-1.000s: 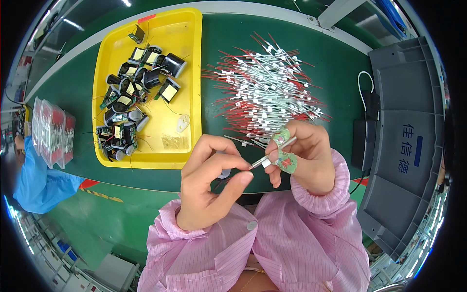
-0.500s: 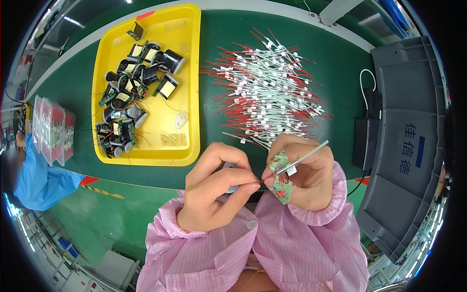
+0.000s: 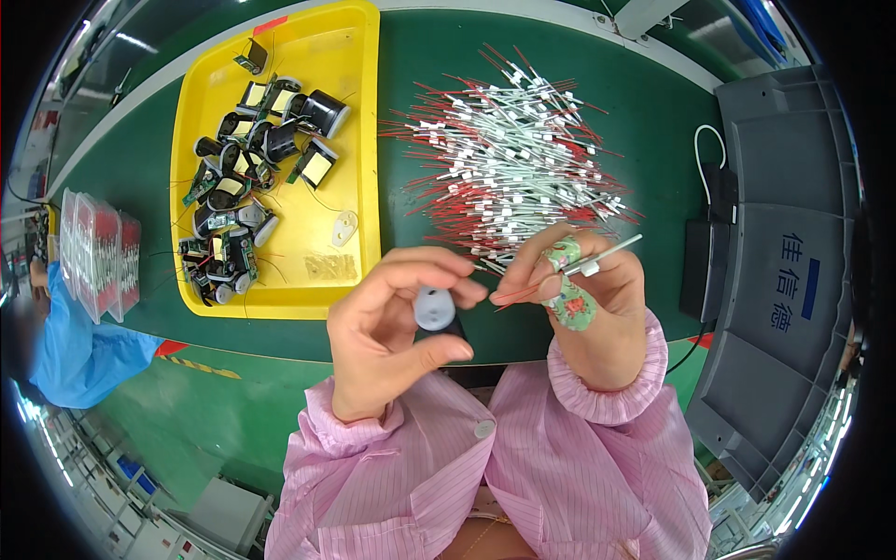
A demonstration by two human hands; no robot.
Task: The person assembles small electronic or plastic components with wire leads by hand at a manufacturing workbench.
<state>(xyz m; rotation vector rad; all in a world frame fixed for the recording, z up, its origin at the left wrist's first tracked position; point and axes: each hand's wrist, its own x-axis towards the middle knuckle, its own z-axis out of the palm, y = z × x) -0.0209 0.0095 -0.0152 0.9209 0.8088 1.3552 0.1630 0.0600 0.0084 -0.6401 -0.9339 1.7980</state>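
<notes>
My left hand (image 3: 383, 341) is curled round a small black cylindrical part with a pale grey cap (image 3: 435, 308). The cap faces up, between my thumb and fingers; the rest of the part is mostly hidden. To its right, my right hand (image 3: 597, 322) pinches a red wire lead (image 3: 518, 297) with a pale sleeve and a small white connector (image 3: 590, 268). The lead's red ends point toward my left fingertips, which stand apart from them. Green floral wraps cover parts of my right thumb and a finger.
A pile of red and white wire leads (image 3: 509, 168) lies beyond my hands. At left is a yellow tray (image 3: 317, 252) of black cylindrical parts with circuit boards. Clear boxes (image 3: 98, 252) stand far left, near a person's blue sleeve (image 3: 79, 345). A grey crate (image 3: 775, 233) stands right.
My hands have moved apart. My left thumb and fingers have let go of the red wire end and spread, uncovering the pale grey cap. My right hand has risen slightly with the lead.
</notes>
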